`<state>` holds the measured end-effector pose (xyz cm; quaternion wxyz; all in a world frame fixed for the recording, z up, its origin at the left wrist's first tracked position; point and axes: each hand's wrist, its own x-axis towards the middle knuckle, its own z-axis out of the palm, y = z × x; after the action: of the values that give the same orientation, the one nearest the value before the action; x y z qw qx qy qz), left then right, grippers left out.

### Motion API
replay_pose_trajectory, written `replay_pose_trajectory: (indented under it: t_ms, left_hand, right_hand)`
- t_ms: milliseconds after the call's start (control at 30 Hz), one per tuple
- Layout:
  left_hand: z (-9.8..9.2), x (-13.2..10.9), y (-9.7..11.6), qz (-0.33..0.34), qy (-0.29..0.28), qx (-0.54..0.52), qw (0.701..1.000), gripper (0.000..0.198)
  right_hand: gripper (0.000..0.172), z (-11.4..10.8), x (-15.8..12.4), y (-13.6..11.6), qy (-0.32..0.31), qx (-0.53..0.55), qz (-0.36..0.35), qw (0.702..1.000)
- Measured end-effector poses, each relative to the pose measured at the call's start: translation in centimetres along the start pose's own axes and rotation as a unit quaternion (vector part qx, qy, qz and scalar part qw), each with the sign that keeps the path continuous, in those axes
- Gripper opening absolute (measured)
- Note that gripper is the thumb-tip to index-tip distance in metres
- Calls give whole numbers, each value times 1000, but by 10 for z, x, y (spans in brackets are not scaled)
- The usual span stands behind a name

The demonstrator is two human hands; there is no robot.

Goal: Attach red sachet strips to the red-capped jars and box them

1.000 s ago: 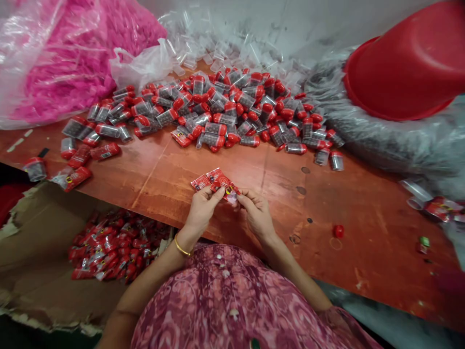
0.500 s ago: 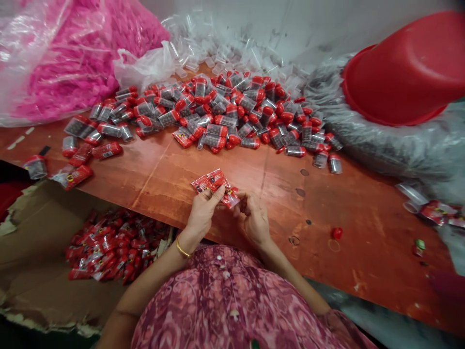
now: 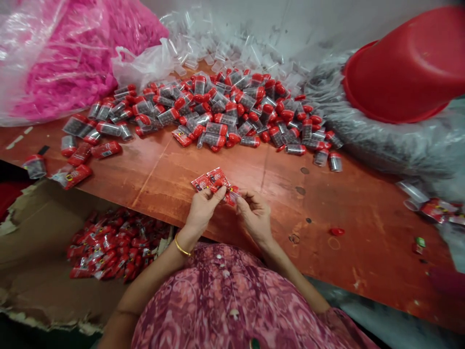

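Observation:
Just above the table's front edge, my left hand (image 3: 204, 206) pinches small red printed packets (image 3: 217, 174) between thumb and fingers. Two of them fan out past its fingertips. My right hand (image 3: 255, 213) has its thumb and forefinger closed on the clear right end of another red packet (image 3: 231, 195), which touches the left thumb. What lies under the fingers is hidden. Beyond both hands, clear tubes with red caps and dark contents form a wide pile (image 3: 225, 114). A similar red packet (image 3: 181, 137) rests at the pile's near edge.
Below left, a cardboard box (image 3: 32, 261) holds many red packets (image 3: 112, 247). A pink-filled plastic bag (image 3: 72, 63) stands back left. To the right, a red bucket (image 3: 403, 68) sits upside down on a grey-filled bag (image 3: 378, 145). A red cap (image 3: 337, 231) lies right of my hands.
My right hand's thumb has shifted onto the packet's clear end, and that packet sits slightly flatter. The loose red cap on the right has tipped over. My left hand is nearly still.

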<state>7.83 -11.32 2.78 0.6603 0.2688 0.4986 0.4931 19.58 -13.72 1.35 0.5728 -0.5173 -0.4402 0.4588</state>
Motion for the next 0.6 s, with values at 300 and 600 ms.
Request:
replay_pose_trajectory:
  t_ms: [300, 600]
  left_hand:
    - [3, -2, 7, -78, 8, -91, 993, 43]
    - [-4, 0, -4, 25, 8, 15, 1000, 30]
  right_hand:
    - [29, -6, 0, -1, -19, -1, 51, 999]
    - [17, -4, 1, -1, 24, -24, 0, 999]
